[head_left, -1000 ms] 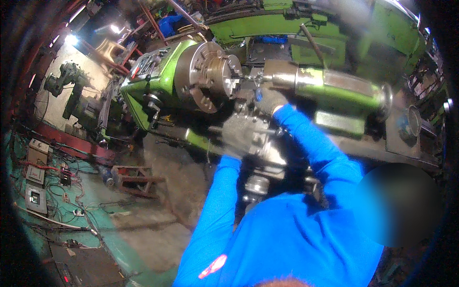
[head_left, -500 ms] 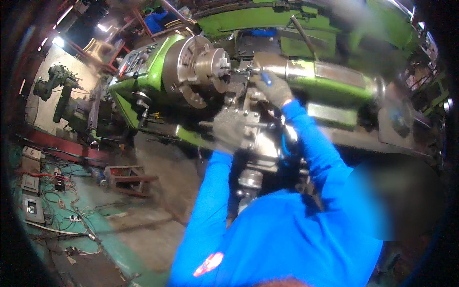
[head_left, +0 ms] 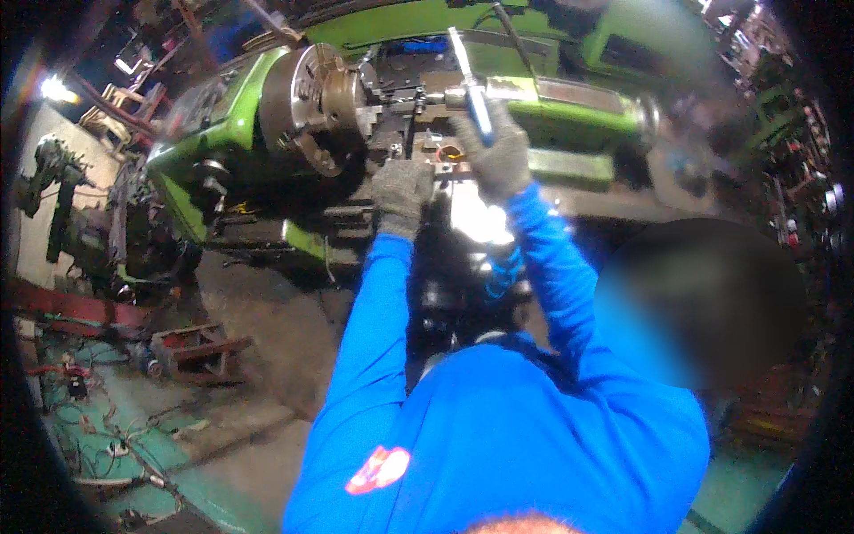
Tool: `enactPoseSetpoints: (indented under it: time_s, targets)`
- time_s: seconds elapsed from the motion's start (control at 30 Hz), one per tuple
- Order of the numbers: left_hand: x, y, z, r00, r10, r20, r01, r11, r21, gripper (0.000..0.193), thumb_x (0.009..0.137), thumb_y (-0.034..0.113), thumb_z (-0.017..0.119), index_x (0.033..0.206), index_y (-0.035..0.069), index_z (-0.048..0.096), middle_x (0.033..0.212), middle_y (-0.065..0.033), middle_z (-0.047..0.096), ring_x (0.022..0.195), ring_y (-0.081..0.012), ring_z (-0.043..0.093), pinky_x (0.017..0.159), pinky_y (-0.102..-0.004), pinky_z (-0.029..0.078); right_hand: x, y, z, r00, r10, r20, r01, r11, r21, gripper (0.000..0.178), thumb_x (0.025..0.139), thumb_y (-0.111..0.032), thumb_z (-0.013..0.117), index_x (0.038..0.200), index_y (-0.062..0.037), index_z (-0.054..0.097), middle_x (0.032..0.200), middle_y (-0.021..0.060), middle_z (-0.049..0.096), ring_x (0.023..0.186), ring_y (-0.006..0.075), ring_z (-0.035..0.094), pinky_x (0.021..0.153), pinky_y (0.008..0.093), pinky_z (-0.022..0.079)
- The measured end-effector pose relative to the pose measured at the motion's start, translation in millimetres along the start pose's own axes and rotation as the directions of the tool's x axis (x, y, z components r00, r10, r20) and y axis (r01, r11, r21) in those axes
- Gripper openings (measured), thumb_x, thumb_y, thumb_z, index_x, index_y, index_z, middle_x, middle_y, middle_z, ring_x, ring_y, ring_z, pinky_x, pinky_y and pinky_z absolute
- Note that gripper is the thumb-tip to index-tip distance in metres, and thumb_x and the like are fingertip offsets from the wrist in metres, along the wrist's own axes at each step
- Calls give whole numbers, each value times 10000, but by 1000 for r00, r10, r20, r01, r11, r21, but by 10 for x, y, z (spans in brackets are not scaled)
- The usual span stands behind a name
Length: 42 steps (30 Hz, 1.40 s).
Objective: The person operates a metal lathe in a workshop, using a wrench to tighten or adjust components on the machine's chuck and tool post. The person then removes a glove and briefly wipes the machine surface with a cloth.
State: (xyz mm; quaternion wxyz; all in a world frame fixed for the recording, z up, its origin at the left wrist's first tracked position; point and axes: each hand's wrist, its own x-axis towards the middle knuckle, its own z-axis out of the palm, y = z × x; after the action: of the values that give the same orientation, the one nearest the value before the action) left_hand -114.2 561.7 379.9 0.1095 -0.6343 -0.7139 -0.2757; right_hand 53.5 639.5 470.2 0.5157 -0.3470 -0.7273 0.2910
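Note:
My right hand [head_left: 498, 156], in a grey knit glove, is closed round a slim blue-handled tool [head_left: 477, 105]. The tool's pale, narrow end points up and away; its exact kind is unclear. It is raised in front of the green tailstock [head_left: 578, 103] of a lathe. My left hand [head_left: 402, 191], gloved the same way, rests at the near left of the tool post area on the carriage. Its fingers curl down over something that the glove hides. Farther left is the large metal chuck [head_left: 307, 107], its jaws facing the tailstock.
The green headstock [head_left: 240, 107] stands left of the chuck. A dark rod [head_left: 514, 40] leans behind the tailstock. On the floor at the left lie a rusty metal frame [head_left: 203, 351] and loose cables [head_left: 124, 445]. A blurred round patch covers part of the right side.
My right hand has turned the tool so its pale end points upward. My left hand has shifted off the crosswise bar toward the tool post. The whole view has shifted too.

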Motion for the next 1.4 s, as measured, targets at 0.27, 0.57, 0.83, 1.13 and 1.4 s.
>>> enactPoseSetpoints:
  time_s: [0.27,0.57,0.83,1.13,1.4]
  targets:
    - [19,-140,189,994,-96,52,90,990,113,191,972,224,582,943,126,744,820,-132,704,822,-368,672,784,-500,507,-690,-100,51,984,-115,134,163,885,-437,525,808,-359,809,1234,-87,666,1180,190,676,1123,388,631,963,517,488]
    - [-109,-14,143,954,-96,-283,68,992,-109,160,973,186,604,953,84,725,965,-165,714,953,-376,657,886,-492,494,-1646,853,-1554,937,305,-170,-347,760,-549,589,805,-262,810,1300,1,629,1238,232,639,1194,396,583,1052,466,470]
    - [-224,-372,409,940,-339,-34,334,936,-106,211,970,165,624,1106,54,741,1091,-158,725,1070,-369,653,982,-468,504,-1680,2163,-2682,794,505,-337,-604,603,-520,630,857,-295,791,1368,22,601,1361,228,591,1279,364,560,1131,452,427]
    - [-647,-481,298,903,-417,-100,419,908,2,234,949,166,635,1142,53,705,1056,-105,711,961,-274,664,858,-403,546,-354,4342,-3470,918,361,-163,-367,622,-692,544,988,-202,640,1484,-14,518,1457,222,580,1352,343,547,1144,429,426]
    - [-336,189,44,847,-528,-56,529,831,173,237,933,187,636,1118,60,710,1058,-124,713,974,-302,668,861,-419,546,1425,5532,-3854,905,410,-114,-280,370,-886,513,994,-232,626,1450,-10,547,1431,225,598,1330,350,562,1132,431,434]
